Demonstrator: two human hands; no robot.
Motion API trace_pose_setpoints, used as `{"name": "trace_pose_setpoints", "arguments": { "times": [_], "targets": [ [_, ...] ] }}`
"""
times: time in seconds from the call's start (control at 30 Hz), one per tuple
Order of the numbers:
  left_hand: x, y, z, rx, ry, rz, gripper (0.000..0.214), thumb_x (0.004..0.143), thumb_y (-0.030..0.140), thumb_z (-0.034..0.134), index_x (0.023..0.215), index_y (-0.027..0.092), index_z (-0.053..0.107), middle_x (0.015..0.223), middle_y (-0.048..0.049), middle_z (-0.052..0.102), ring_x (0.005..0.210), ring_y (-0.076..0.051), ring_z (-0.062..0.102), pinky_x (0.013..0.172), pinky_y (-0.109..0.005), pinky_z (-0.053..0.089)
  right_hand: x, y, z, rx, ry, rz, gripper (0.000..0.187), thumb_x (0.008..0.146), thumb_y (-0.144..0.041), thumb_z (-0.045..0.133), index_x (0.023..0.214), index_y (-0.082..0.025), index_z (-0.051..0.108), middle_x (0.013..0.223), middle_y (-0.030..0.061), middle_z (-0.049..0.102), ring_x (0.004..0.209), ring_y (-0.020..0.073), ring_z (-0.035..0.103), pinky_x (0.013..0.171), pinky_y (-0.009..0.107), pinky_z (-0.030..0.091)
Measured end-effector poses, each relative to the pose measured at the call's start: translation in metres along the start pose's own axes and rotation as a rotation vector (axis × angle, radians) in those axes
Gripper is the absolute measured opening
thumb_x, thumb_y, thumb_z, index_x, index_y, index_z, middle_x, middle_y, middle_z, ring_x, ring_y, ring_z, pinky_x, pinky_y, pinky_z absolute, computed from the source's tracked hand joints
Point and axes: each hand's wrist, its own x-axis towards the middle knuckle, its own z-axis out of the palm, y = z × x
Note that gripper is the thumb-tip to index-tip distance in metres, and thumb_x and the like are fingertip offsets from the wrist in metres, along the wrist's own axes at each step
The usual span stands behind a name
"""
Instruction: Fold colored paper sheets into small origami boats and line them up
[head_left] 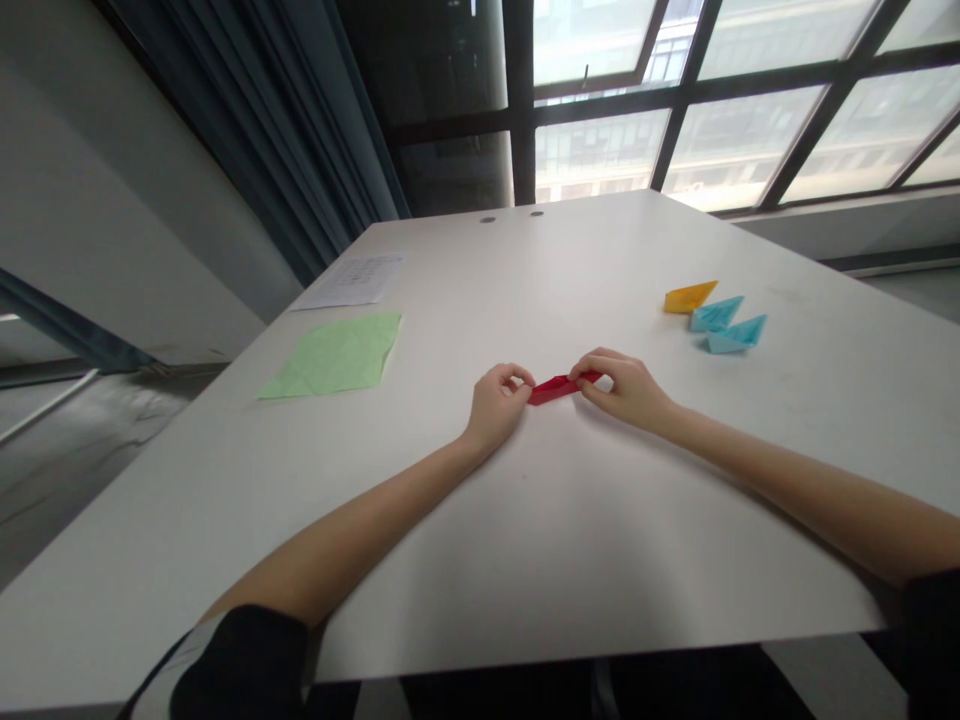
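Note:
A narrow strip of folded red paper [553,389] is stretched between my two hands, just over the middle of the white table. My left hand [498,404] pinches its left end between thumb and fingertips. Its right end is gripped by my right hand [624,388], with a bit of red showing between thumb and forefinger. To the right lie a folded yellow paper boat [688,297] and two light blue paper boats, one [716,315] just behind the other [736,336].
A creased green paper sheet [337,355] lies on the white table [570,560] at left. Behind it is a white sheet with print [356,280]. A blue curtain [277,120] and dark-framed windows [600,150] stand beyond the table's far edge.

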Motion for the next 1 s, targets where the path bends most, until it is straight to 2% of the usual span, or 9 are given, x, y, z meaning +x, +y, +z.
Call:
{"name": "trace_pose_setpoints", "arguments": {
  "times": [0.17, 0.27, 0.5, 0.67, 0.83, 1.0],
  "targets": [
    [-0.005, 0.008, -0.004, 0.209, -0.079, 0.113, 0.017, 0.069, 0.011, 0.05, 0.07, 0.018, 0.066, 0.074, 0.0002, 0.063, 0.065, -0.011, 0.052, 0.063, -0.023, 0.043, 0.0, -0.002, 0.0, -0.017, -0.051, -0.002, 0.009, 0.076, -0.02, 0.053, 0.075, -0.018, 0.062, 0.081, 0.0046, 0.063, 0.07, 0.014, 0.059, 0.068, 0.027, 0.047],
    [-0.007, 0.009, -0.005, 0.282, -0.089, 0.174, 0.018, 0.07, 0.012, 0.051, 0.077, 0.019, 0.067, 0.078, -0.0004, 0.066, 0.07, -0.013, 0.055, 0.069, -0.025, 0.044, 0.0, -0.004, -0.001, -0.059, -0.071, 0.041, 0.012, 0.077, -0.028, 0.056, 0.074, -0.018, 0.061, 0.077, 0.0043, 0.063, 0.068, 0.0142, 0.058, 0.064, 0.026, 0.046],
    [-0.008, 0.008, -0.003, 0.317, -0.152, 0.187, 0.019, 0.071, 0.018, 0.054, 0.086, 0.019, 0.066, 0.086, -0.0009, 0.068, 0.08, -0.016, 0.059, 0.074, -0.027, 0.046, 0.0, -0.005, -0.003, -0.109, -0.16, 0.002, 0.031, 0.073, -0.041, 0.062, 0.095, -0.018, 0.062, 0.086, 0.0056, 0.065, 0.073, 0.0161, 0.06, 0.067, 0.028, 0.047],
    [-0.009, 0.01, -0.004, 0.337, -0.18, 0.167, 0.021, 0.072, 0.021, 0.055, 0.09, 0.02, 0.065, 0.089, -0.0011, 0.068, 0.084, -0.017, 0.06, 0.076, -0.028, 0.046, 0.002, -0.008, -0.004, -0.126, -0.248, -0.014, 0.024, 0.078, -0.035, 0.056, 0.094, -0.019, 0.065, 0.093, 0.0064, 0.064, 0.077, 0.0164, 0.061, 0.073, 0.029, 0.047],
    [-0.009, 0.01, -0.004, 0.341, -0.2, 0.183, 0.022, 0.072, 0.022, 0.055, 0.092, 0.02, 0.065, 0.09, -0.0015, 0.068, 0.085, -0.017, 0.059, 0.08, -0.029, 0.046, 0.005, -0.01, -0.005, -0.25, -0.289, -0.054, 0.032, 0.075, -0.044, 0.058, 0.093, -0.019, 0.067, 0.099, 0.0084, 0.063, 0.089, 0.0225, 0.058, 0.08, 0.036, 0.046],
    [-0.008, 0.01, -0.004, 0.339, -0.235, 0.2, 0.024, 0.072, 0.024, 0.057, 0.095, 0.019, 0.065, 0.091, -0.0023, 0.068, 0.086, -0.018, 0.059, 0.081, -0.031, 0.045, 0.005, -0.008, -0.001, -0.326, -0.333, -0.03, 0.027, 0.075, -0.036, 0.058, 0.094, -0.02, 0.068, 0.103, 0.0086, 0.062, 0.092, 0.0243, 0.056, 0.082, 0.039, 0.044]
  ]
}}
